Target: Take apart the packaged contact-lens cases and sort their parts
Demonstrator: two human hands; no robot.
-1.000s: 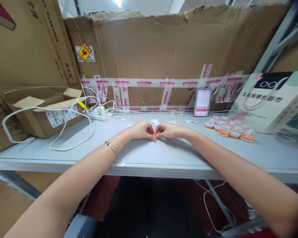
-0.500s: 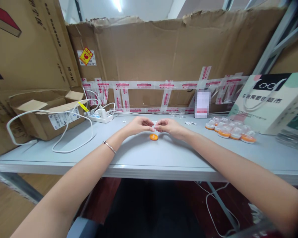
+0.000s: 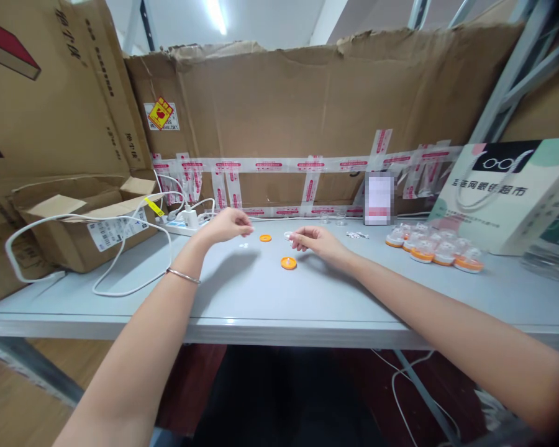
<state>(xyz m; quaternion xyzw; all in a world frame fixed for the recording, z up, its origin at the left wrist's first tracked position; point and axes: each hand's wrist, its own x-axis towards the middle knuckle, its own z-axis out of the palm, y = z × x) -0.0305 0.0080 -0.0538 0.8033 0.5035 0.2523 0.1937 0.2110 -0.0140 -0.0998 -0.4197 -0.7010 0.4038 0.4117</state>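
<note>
Presently the right hand (image 3: 317,239) is hovering low over the grey tabletop (image 3: 279,298), its grip pinched together on a small clear piece (image 3: 288,235) at the fingertips. The piece is too small to tell which way it is pointing. Two orange discs are lying flat, faces up; being round, they are showing no long axis. The near orange disc (image 3: 288,263) is sitting just below and in front of the right grip, apart from it. The far orange disc (image 3: 265,238) is resting between the two hands, just left of the clear piece.

The left hand (image 3: 224,225), with a thin bracelet (image 3: 182,275) on its wrist, is hanging above the tabletop to the left of the far disc. Its grip is drawn together with nothing showing in it, and its fingertips are pointing toward that disc. A few white specks (image 3: 243,246) are lying under it.

Nothing is standing between the hands and the discs. Well to the right, a row of orange-based clear caps (image 3: 435,249) is sitting in front of a paper bag (image 3: 503,198). To the left, a power strip (image 3: 182,227) and a looping white cable (image 3: 121,288) are lying beside an open cardboard box (image 3: 74,230). A taped cardboard wall (image 3: 307,105) is closing off the back.
</note>
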